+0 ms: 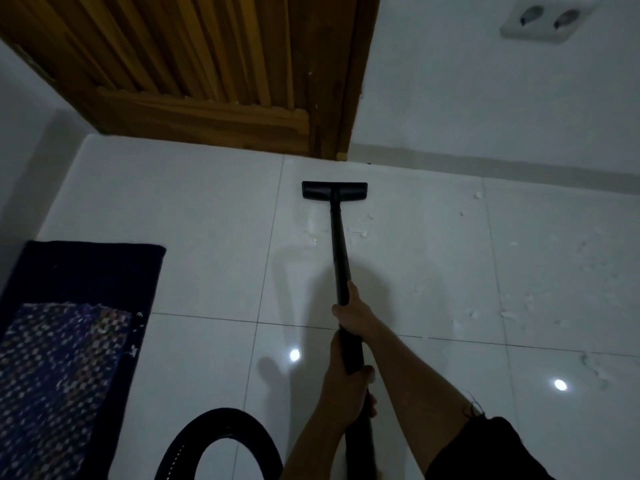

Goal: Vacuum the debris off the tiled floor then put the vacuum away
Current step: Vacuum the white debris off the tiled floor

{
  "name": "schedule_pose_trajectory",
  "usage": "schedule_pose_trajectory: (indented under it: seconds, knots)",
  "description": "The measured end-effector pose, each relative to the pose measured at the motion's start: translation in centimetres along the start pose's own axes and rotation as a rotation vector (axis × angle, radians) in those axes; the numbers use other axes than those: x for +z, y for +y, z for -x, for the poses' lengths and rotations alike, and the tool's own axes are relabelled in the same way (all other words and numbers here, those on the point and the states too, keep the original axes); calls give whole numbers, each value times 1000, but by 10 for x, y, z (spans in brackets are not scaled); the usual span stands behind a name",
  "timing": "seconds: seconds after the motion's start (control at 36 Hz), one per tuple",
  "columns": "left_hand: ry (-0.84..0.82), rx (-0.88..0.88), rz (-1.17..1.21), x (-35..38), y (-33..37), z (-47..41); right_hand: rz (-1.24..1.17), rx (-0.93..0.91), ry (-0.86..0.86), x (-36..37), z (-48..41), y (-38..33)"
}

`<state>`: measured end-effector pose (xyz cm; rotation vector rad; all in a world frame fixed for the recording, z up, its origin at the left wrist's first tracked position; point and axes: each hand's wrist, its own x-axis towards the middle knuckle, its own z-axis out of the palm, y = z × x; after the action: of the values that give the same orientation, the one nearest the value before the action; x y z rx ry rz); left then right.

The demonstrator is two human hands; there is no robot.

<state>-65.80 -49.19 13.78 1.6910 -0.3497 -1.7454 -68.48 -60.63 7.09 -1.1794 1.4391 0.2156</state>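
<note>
A: Status?
B: We've got both hands on the wand (337, 251): right hand (351, 313) wrapped round it further toward the head, left hand (343, 386) gripping nearer us, fingers curled on the tube. The floor head (334, 190) sits flat on the tiled floor (194, 209) near its far edge, just short of the door (207, 64).
A: Debris?
B: We see white scraps (358, 232) either side of the wand just behind the head, and a bigger scatter (509, 313) toward the floor's right edge, untouched we'd say. A few bits (138, 315) on the right edge of the rug (76, 323) too.
A: Risks?
B: The head could knock the door frame if we push on. The scraps look light, so a fast stroke may shove them rather than lift them. The hose (221, 420) loops at the near edge beside the rug; a pull could snag its corner.
A: Containers?
B: None in view. The vacuum body is out of frame, so we can't tell how full it is.
</note>
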Motion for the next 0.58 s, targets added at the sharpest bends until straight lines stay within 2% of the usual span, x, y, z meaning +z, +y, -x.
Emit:
schedule_pose_trajectory:
  seconds: [0.58]
  knots:
    - [-10, -30, -10, 72, -8, 18, -59, 6, -12, -51, 26, 53]
